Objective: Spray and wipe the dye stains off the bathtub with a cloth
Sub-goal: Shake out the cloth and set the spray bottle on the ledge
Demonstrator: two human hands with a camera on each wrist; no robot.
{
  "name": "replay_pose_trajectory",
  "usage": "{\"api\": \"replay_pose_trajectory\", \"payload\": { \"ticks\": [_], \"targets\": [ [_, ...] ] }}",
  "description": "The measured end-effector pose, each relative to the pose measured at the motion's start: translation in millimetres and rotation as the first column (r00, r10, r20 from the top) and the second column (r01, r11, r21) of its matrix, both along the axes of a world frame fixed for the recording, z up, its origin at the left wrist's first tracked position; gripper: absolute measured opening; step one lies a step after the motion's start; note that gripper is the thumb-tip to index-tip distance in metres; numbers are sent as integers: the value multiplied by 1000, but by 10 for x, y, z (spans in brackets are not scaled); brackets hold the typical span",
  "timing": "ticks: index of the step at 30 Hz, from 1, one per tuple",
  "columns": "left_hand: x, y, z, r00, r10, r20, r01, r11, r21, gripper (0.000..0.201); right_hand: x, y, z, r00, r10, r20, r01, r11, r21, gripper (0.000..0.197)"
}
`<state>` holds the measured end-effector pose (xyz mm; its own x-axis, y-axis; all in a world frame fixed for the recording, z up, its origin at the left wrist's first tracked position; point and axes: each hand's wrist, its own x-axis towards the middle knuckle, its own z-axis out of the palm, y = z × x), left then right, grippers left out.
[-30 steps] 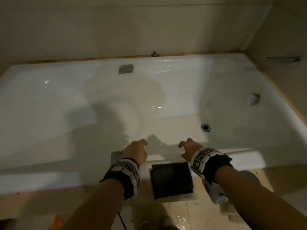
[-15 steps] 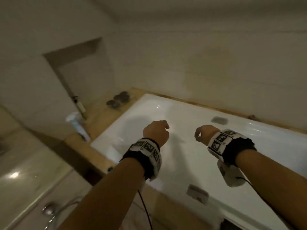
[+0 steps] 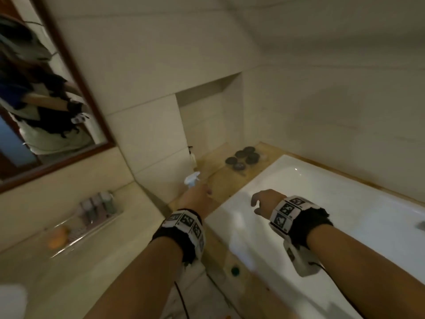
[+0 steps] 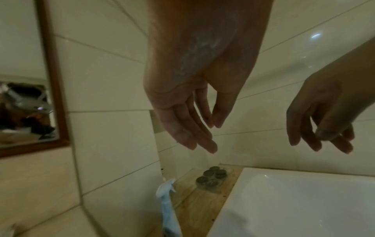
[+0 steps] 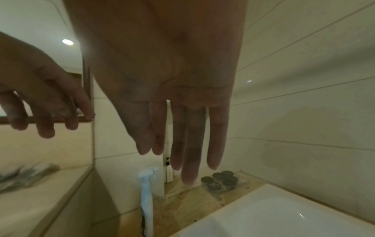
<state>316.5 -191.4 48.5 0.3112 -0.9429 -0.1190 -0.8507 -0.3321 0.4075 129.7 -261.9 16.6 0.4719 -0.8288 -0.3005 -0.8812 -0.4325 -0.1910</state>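
Reaching toward the spray bottle, the left hand hangs with fingers relaxed and straight, holding nothing; the pale plastic bottle stands on the tan ledge beside the glossy white bathtub. Fetching the spray seems the step; next comes gripping its neck. The right hand hovers over the tub, loosely spread, empty. No cloth shows.

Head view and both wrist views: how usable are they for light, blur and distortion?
Head view: dim, warm, motion-blurred at lower left, bathtub rim glaring. Left wrist view: wide-angle bending, left hand soft, spray bottle smeared. Right wrist view: right hand shadowed and out of focus, tiles reflecting lamps.
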Motion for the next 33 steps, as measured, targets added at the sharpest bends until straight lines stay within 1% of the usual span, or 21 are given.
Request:
{"api": "replay_pose_trajectory", "payload": {
  "ticks": [2,5,7,11,13,16,19,21,23,25,26,29,31,33],
  "targets": [
    [299,-63,-44,999,32,0,-32,999,-7,29,332,-99,-56,999,26,-37,-25,999,28,34],
    [681,-251,-180,998,60,-31,-59,998,32,23,736,-376,-92,997,37,-65,-35,999,38,33],
    [893,-402,-266,993,104,-58,-101,994,44,24,982,-610,-103,997,53,-64,-50,998,43,34],
    [1226,-782,-358,983,183,-5,-182,978,104,27,1481,-1118,-244,988,125,-87,-121,991,55,40],
    [1355,-1031,-377,972,234,-16,-231,966,119,26,1711,-1385,-372,980,171,-103,-169,985,33,41],
    [1535,-1409,-426,971,238,-7,-233,958,168,30,2018,-1776,-569,964,215,-158,-212,977,38,45],
    [1759,-1732,-569,963,266,-37,-258,955,149,32,2305,-2142,-677,928,287,-236,-286,957,36,55],
    [1908,-1839,-684,956,287,-62,-275,948,160,34,2519,-2341,-765,901,350,-256,-356,934,24,56],
    [2067,-1896,-800,948,308,-78,-290,939,184,34,2730,-2453,-882,881,398,-254,-409,912,10,62],
    [2228,-1908,-887,933,351,-83,-328,922,206,34,2941,-2508,-1009,846,461,-270,-466,883,47,74],
    [2307,-1904,-925,923,377,-81,-353,910,217,33,3047,-2516,-1068,825,483,-293,-484,872,72,75],
    [2507,-1873,-1013,894,444,-63,-420,879,226,32,3301,-2526,-1218,790,508,-343,-498,858,124,63],
    [2608,-1833,-1029,882,470,-26,-454,864,220,33,3383,-2550,-1303,781,504,-368,-486,862,148,55],
    [2683,-1790,-1035,875,484,-9,-470,853,225,33,3388,-2573,-1368,779,494,-386,-454,869,194,52]
  ]
}}
